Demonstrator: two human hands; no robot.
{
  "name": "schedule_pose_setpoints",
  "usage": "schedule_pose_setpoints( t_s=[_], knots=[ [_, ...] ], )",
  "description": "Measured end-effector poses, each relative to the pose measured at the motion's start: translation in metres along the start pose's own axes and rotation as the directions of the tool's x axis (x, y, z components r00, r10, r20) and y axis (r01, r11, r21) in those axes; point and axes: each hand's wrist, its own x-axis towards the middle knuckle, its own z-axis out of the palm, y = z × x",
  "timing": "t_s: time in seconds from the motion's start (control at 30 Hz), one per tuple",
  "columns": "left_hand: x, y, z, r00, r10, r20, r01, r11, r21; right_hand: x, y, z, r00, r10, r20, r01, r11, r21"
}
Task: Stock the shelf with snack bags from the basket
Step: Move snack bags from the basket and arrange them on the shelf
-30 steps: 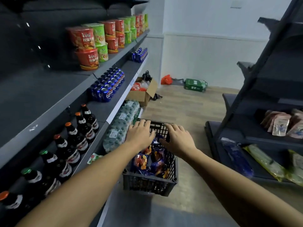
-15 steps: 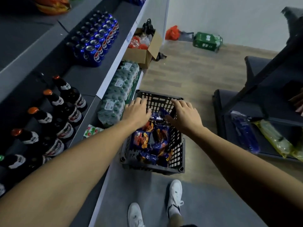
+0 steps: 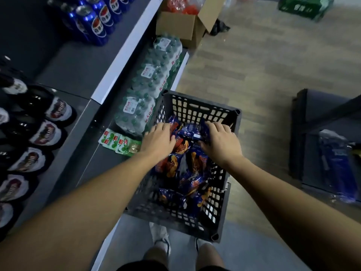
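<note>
A dark plastic basket [image 3: 203, 108] stands on the floor beside the left shelf unit, holding several blue and orange snack bags [image 3: 187, 167]. Both my hands are down inside its far half. My left hand [image 3: 159, 140] lies palm down on the bags at the left, fingers curled onto a bag. My right hand [image 3: 219, 142] closes its fingers over a blue snack bag [image 3: 192, 132] at the top of the pile. The grey shelf [image 3: 86, 151] runs along the left.
Dark bottles [image 3: 39, 133] and blue cans [image 3: 97, 20] stand on the left shelves. Shrink-wrapped water packs [image 3: 148, 85] and green packets [image 3: 119, 142] lie on the bottom shelf. A cardboard box [image 3: 181, 26] sits farther along. Another shelf unit [image 3: 330, 153] is at right.
My view has tilted down and closer to the basket. Both hands have sunk from its far rim onto the snack bags, and the right fingers have closed on a blue bag.
</note>
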Motion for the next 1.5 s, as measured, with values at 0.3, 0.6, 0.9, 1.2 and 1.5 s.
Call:
schedule_pose_setpoints(
  t_s=[0.3, 0.6, 0.9, 1.2, 1.5],
  knots=[
    [0.088, -0.004, 0.111, 0.988, 0.065, 0.141, -0.068, 0.998, 0.011, 0.046, 0.043, 0.09, 0.995, 0.085, 0.06, -0.087, 0.996, 0.019],
    [0.169, 0.016, 0.164, 0.977, 0.175, 0.123, -0.185, 0.979, 0.08, 0.071, 0.063, 0.125, 0.987, 0.156, 0.046, -0.159, 0.986, 0.055],
    [0.203, 0.023, 0.204, 0.955, 0.235, 0.179, -0.268, 0.943, 0.197, 0.094, 0.069, 0.136, 0.988, 0.148, -0.033, -0.145, 0.986, 0.081],
    [0.173, 0.0, 0.16, 0.967, 0.25, 0.037, -0.253, 0.951, 0.179, 0.124, 0.07, 0.144, 0.955, 0.285, 0.076, -0.291, 0.953, 0.08],
    [0.141, -0.03, 0.138, 0.961, 0.275, -0.02, -0.275, 0.962, 0.0, 0.151, 0.068, 0.167, 0.889, 0.409, 0.207, -0.422, 0.906, 0.022]
  ],
)
